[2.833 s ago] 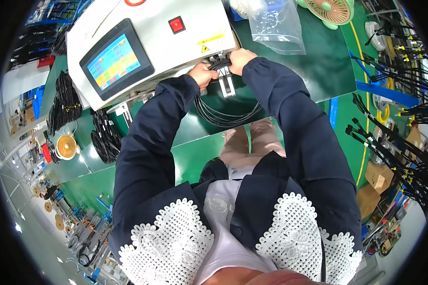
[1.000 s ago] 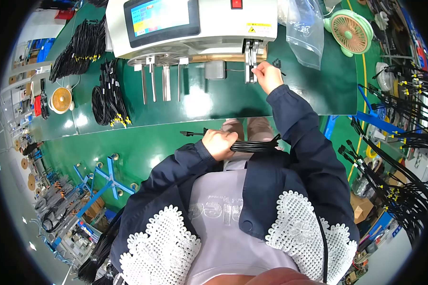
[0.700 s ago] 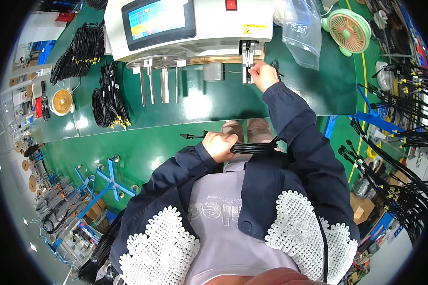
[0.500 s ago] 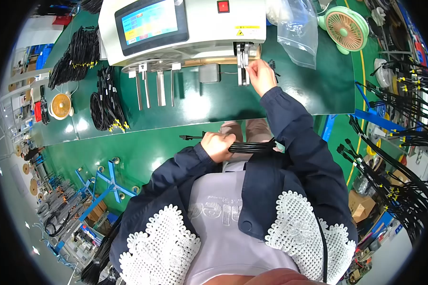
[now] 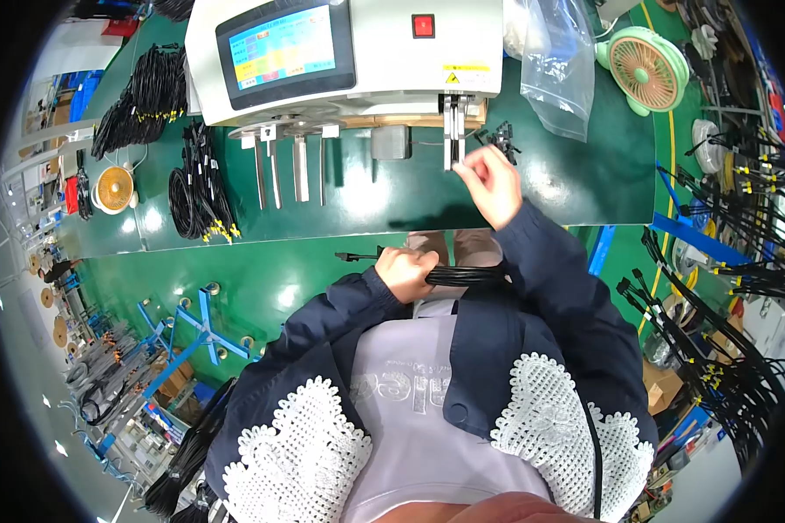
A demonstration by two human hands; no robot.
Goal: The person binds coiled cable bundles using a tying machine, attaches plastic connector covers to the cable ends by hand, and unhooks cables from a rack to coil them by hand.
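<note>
Below the table edge, my left hand (image 5: 406,274) is closed around a coiled black cable (image 5: 467,276). The cable's loops stick out to the right, and a black connector end (image 5: 355,256) pokes out on the left. My right hand (image 5: 494,187) is at the lower end of the metal jaws (image 5: 454,131) under the white machine (image 5: 375,61). Its thumb and forefinger are close together at the jaw tip; whatever is between them is too small to make out. Several small black connectors (image 5: 502,142) lie on the table just behind that hand.
Metal rods (image 5: 301,170) hang from the machine's left side, next to a grey box (image 5: 390,142). Black cable bundles (image 5: 202,187) lie on the green table (image 5: 392,205). A clear plastic bag (image 5: 556,78) and a green fan (image 5: 644,71) are at the right.
My right hand has come down and slightly nearer to me along the jaws, uncovering more of the black connectors. My left hand keeps its hold on the cable. The whole view has shifted slightly.
</note>
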